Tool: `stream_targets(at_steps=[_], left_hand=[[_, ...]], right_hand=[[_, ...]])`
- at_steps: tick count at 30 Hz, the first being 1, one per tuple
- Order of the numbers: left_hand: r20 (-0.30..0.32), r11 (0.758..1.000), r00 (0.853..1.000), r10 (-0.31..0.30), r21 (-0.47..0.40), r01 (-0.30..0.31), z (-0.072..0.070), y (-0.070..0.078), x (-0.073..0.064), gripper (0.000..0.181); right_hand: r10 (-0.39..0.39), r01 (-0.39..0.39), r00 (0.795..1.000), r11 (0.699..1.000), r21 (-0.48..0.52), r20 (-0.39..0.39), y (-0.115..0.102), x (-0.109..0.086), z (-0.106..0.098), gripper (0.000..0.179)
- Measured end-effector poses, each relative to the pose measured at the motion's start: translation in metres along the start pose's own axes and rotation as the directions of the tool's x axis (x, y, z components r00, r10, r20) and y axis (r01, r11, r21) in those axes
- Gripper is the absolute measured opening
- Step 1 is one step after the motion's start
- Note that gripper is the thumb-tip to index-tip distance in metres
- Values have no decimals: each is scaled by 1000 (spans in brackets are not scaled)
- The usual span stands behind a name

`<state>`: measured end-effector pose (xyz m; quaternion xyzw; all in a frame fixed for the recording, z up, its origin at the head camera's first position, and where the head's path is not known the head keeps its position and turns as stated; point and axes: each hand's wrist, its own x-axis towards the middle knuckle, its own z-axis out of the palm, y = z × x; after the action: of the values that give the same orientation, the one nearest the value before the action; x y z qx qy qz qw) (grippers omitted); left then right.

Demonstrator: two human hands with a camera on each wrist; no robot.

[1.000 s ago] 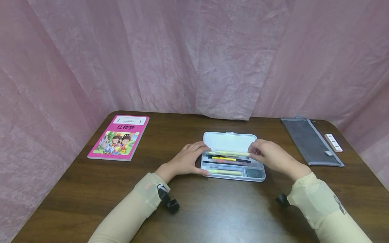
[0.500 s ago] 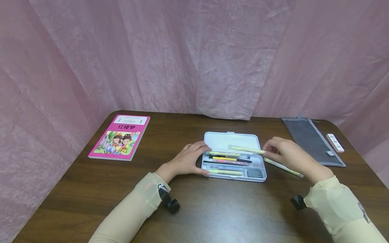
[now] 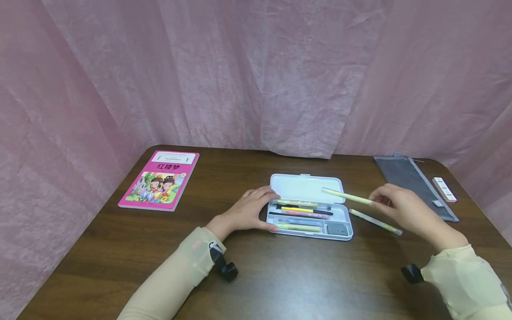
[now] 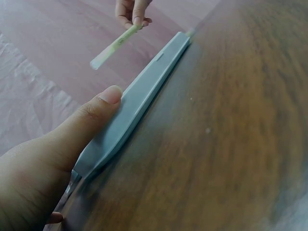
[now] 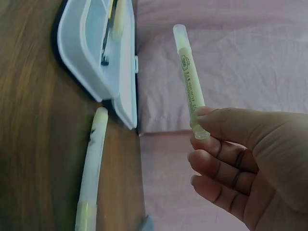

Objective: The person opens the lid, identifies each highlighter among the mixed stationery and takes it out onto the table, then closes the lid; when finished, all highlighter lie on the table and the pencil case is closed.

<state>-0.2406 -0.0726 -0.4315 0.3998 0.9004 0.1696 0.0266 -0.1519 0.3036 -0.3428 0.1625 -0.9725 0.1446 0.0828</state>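
Observation:
A white pencil case (image 3: pixel 344 218) lies with its lid back on the table, several pens and a dark grey block (image 3: pixel 337 229) inside. My left hand (image 3: pixel 245 210) grips its left end, thumb on the front wall and fingers at the back. Between right thumb and fingertips I pinch one end of a pale yellow highlighter (image 5: pixel 191 82), held in the air beside the case. That right hand (image 3: pixel 412 213) is above a second highlighter (image 3: pixel 375 222), which lies on the table right of the case. My left fingers are mostly hidden in the left wrist view.
A pink book (image 3: pixel 159 181) with a cartoon cover lies at the table's left. On the right are a grey mesh zip pouch (image 3: pixel 412 182), partly behind my right hand, and a small white box (image 3: pixel 444 190). A pink curtain (image 3: pixel 256 80) hangs behind the table.
My right hand has lifted the highlighter out of the case and carried it to the right. The second highlighter on the table has come into sight. My left hand stays on the case.

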Motion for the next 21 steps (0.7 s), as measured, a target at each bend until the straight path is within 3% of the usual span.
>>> stream_targets(at_steps=[5, 21], left_hand=[[2, 1000, 1000, -2, 7, 2, 0, 0, 0, 89], [0, 1000, 1000, 2, -10, -2, 0, 0, 0, 88]], right_hand=[[-13, 12, 998, 1000, -7, -59, 13, -11, 4, 11], [79, -80, 993, 997, -11, -87, 49, -46, 23, 8]])
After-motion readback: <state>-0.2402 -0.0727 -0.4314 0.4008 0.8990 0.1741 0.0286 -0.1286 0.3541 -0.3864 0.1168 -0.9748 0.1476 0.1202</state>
